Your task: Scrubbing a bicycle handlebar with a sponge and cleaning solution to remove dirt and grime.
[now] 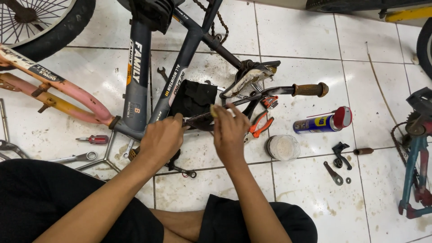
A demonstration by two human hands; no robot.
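A dark blue bicycle frame (137,85) lies upside down on the tiled floor in front of me. My left hand (163,140) grips a dark part of its handlebar (279,91) near the stem. Just to the right, my right hand (230,130) pinches a small yellowish piece (213,111) against that same dark bar. The handlebar runs right to a brown rubber grip (310,89). A black cloth (193,97) lies under the frame behind my hands.
Orange-handled pliers (260,126), a blue spray can with red cap (322,122), a round lidded tub (282,147), small black metal parts (338,157), a red screwdriver (94,139) and a wrench (74,158) lie around. Another bicycle frame (416,153) stands at right; a wheel (40,22) at top left.
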